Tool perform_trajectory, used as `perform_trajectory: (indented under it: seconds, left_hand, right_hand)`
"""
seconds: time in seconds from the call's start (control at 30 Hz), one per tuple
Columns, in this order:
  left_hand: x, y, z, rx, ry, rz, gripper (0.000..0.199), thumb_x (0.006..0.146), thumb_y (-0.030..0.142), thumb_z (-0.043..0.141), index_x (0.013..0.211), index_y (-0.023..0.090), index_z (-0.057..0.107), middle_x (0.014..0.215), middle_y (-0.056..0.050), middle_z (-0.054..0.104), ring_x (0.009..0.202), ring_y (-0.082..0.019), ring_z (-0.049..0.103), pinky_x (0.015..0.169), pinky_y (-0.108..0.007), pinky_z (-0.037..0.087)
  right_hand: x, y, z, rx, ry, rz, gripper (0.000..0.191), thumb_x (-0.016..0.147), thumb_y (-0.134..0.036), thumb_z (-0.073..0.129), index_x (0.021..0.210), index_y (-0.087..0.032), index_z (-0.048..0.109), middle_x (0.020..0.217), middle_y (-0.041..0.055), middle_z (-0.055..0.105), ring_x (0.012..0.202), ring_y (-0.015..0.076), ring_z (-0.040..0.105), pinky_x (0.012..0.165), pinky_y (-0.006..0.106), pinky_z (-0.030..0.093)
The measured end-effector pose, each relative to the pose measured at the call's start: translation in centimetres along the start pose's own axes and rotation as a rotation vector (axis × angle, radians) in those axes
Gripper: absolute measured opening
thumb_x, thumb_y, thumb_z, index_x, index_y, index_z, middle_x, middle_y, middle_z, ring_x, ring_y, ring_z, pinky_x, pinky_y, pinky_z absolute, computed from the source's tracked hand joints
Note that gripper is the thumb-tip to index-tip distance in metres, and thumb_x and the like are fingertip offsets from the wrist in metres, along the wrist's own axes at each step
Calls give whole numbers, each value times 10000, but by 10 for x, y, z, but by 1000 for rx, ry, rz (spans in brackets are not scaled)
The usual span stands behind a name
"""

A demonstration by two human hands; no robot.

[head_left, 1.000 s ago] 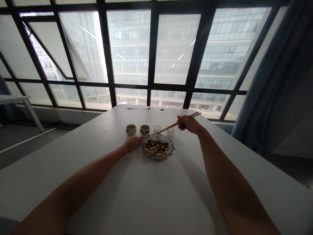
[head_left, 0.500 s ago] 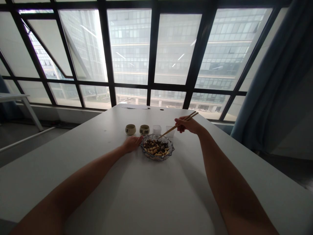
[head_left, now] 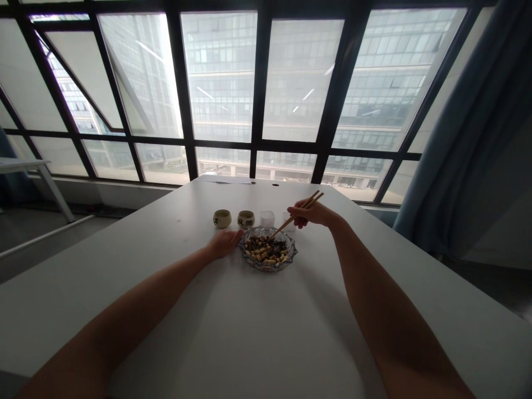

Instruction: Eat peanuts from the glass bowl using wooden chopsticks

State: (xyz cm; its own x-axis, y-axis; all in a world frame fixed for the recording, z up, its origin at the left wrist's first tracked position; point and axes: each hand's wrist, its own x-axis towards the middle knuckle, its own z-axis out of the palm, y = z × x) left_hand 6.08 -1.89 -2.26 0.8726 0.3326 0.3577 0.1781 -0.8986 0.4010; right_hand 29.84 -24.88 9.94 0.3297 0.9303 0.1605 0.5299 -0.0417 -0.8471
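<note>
A scalloped clear glass bowl (head_left: pixel 294 257) stands on the white table, holding peanuts (head_left: pixel 266 256) and dark seeds (head_left: pixel 282 247). At its left rim, my left hand (head_left: pixel 224 244) grips the bowl's side, its fingertips partly hidden. My right hand (head_left: pixel 308 213) is closed around a pair of wooden chopsticks (head_left: pixel 286 224), above and right of the bowl. The chopstick tips reach down into the seeds; whether anything is between them is too small to tell.
Behind the bowl stand two cream cups with dark characters, a left cup (head_left: pixel 222 219) and a right cup (head_left: pixel 245 219). Beside them are two clear plastic cups (head_left: pixel 266 219), one partly behind my right hand. Papers (head_left: pixel 228 180) lie at the white table's (head_left: pixel 266 332) far end.
My right hand has moved left and slightly down, bringing the chopstick tips deeper into the bowl. My left hand and the bowl have stayed in place.
</note>
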Motion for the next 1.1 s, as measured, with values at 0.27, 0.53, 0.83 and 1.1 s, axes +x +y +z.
perform_trajectory:
  seconds: [0.27, 0.53, 0.83, 1.1]
  left_hand:
    - [2, -4, 2, 10, 3, 7, 657, 1010, 526, 222, 545, 188, 542, 536, -54, 483, 524, -160, 399, 594, -334, 262]
    - [0, 1, -1, 32, -1, 5, 685, 1020, 516, 214, 567, 172, 595, 528, -60, 507, 521, -158, 421, 586, -326, 278]
    - [-2, 3, -5, 68, -28, -27, 680, 1024, 500, 193, 594, 175, 607, 578, -74, 544, 559, -180, 483, 614, -332, 292]
    - [-1, 0, -1, 55, -7, 2, 678, 1017, 514, 190, 576, 179, 582, 556, -79, 525, 526, -177, 463, 584, -337, 275]
  right_hand:
    - [-1, -3, -1, -20, 22, -21, 542, 676, -658, 814, 675, -130, 690, 579, 96, 717, 455, 160, 670, 398, 205, 511]
    - [-1, 5, -12, 334, 128, -91, 496, 672, -601, 847, 683, -134, 682, 503, 44, 663, 377, 120, 583, 348, 203, 444]
    - [2, 17, -22, 561, 312, -93, 346, 795, -453, 795, 680, -164, 641, 482, 0, 618, 364, 94, 536, 341, 189, 418]
    - [11, 16, -5, 328, 561, -157, 450, 775, -575, 787, 715, -153, 643, 545, 45, 682, 401, 119, 610, 363, 195, 478]
